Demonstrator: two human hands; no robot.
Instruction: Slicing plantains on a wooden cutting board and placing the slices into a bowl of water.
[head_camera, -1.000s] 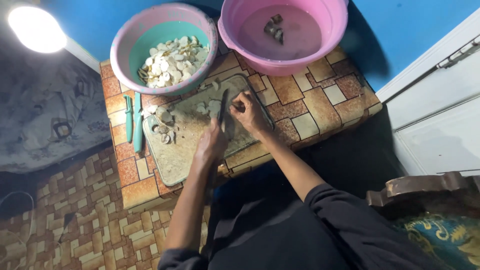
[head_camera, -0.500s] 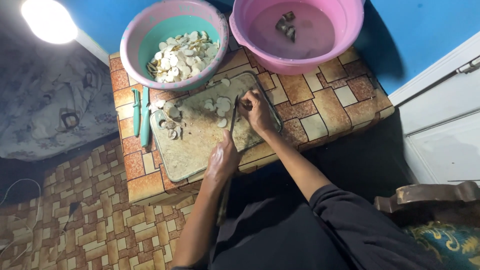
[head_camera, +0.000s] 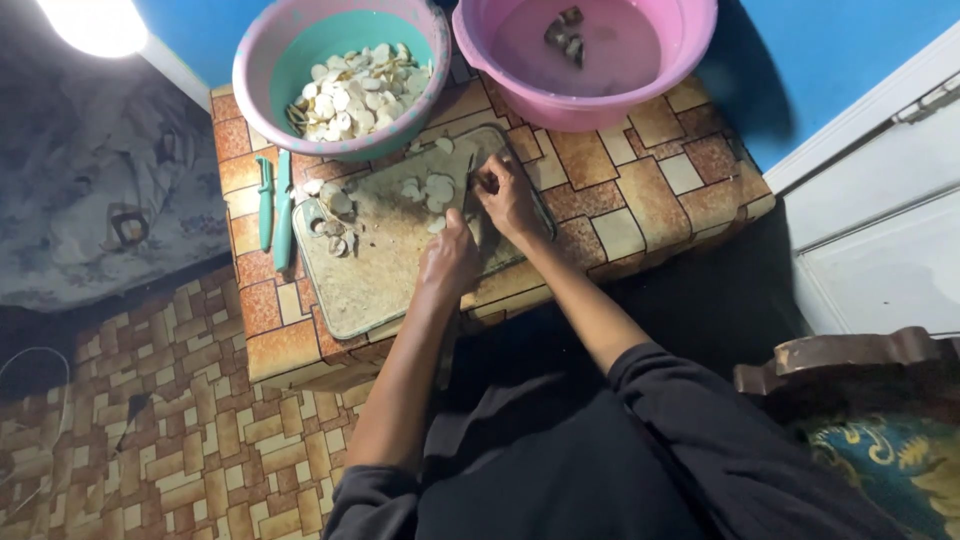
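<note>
pink basin (head_camera: 640, 100): dark pieces (wet) | teal-lined bowl (head_camera: 262, 60): slices | left fingers (head_camera: 452, 250) clamped: knife (head_camera: 466, 185)

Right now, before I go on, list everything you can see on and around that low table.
cutting board: 1, pale green-grey, middle of the table
pale slices: several, off-white, on the board near the hands
peel scraps: a small heap, board's left end
teal-lined basin: 1, pink rim, rear left, holds many pale slices
pink basin: 1, rear right, holds water and a few dark pieces
teal-handled tools: 2, left of the board
table: 1, orange-brown tile pattern
left hand: on the board, grips a knife
knife: 1, dark, blade on the board
right hand: on the board, holds a piece beside the blade
</note>
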